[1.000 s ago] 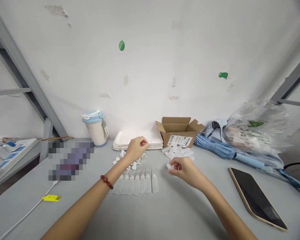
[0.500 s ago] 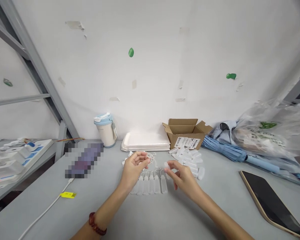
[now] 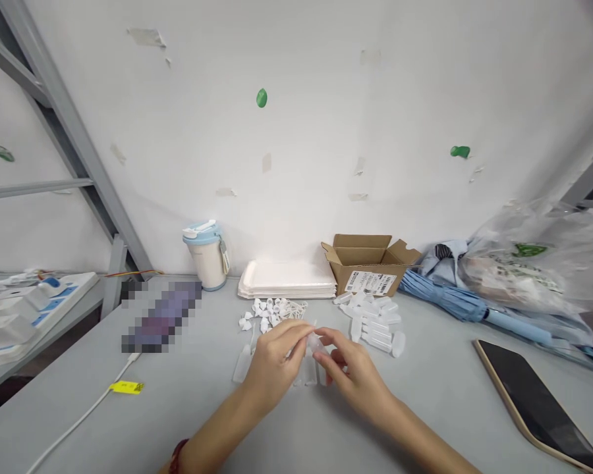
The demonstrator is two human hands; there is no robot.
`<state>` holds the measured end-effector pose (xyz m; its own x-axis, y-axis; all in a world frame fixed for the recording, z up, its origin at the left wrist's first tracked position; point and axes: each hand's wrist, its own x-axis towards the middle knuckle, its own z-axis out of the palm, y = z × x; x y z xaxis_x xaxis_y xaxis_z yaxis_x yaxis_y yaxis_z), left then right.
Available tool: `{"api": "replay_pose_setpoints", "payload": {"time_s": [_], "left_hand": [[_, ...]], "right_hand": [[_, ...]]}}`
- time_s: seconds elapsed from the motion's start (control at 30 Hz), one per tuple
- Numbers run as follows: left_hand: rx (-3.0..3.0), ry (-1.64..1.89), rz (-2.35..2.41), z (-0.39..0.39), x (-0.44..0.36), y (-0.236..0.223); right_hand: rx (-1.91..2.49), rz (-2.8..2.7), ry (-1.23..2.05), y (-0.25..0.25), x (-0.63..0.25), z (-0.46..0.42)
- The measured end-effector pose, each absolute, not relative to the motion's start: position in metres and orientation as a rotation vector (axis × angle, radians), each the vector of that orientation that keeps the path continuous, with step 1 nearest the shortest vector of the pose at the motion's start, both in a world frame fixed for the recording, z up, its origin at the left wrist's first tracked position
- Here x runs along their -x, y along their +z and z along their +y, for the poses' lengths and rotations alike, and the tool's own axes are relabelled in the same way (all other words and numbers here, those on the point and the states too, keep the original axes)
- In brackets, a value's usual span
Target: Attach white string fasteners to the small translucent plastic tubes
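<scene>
Between my hands is a small translucent plastic tube point(image 3: 316, 343), tilted, its body pinched by the thumb and fingers of my right hand point(image 3: 358, 368). My left hand point(image 3: 277, 361) is closed in a pinch at the tube's upper end; its fingers hide what they grip, and a thin white tip shows just above them. Below the hands several similar tubes lie in a row, partly covered, with one tube point(image 3: 242, 364) visible left of my left hand. Behind them is a heap of small white caps point(image 3: 265, 309) with thin white cords point(image 3: 294, 308).
Loose translucent tubes point(image 3: 375, 322) are piled at the right, before an open cardboard box point(image 3: 370, 266). White flat sheets point(image 3: 286, 280) are stacked by the wall. Around are a cup point(image 3: 206, 257), a blue umbrella point(image 3: 445, 293), a phone point(image 3: 538, 395) and a white cable point(image 3: 79, 431).
My hands were apart and have come together at the tube. The left hand moved right and nearer, off the white caps; the right hand moved slightly left with the tube.
</scene>
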<state>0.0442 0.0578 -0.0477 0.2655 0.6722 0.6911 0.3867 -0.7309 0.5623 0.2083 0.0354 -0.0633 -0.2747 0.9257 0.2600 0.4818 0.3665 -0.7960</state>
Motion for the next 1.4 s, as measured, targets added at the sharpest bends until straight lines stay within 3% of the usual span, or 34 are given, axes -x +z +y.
{"api": "replay_pose_setpoints", "payload": {"time_s": [0.47, 0.67, 0.97, 1.4], "left_hand": [[-1.879, 1.325, 1.061, 0.051, -0.050, -0.043], [-1.539, 1.248, 1.015, 0.052, -0.052, -0.043], [-1.629, 1.023, 0.980, 0.053, -0.049, -0.034], [-1.507, 1.003, 1.020, 0.052, -0.050, -0.036]], "right_hand": [[1.169, -1.719, 0.971, -0.062, -0.207, 0.032], [1.144, -1.800, 0.840, -0.058, -0.207, 0.029], [1.161, -1.816, 0.744, -0.055, -0.208, 0.028], [1.156, -1.880, 0.611, -0.057, -0.208, 0.029]]}}
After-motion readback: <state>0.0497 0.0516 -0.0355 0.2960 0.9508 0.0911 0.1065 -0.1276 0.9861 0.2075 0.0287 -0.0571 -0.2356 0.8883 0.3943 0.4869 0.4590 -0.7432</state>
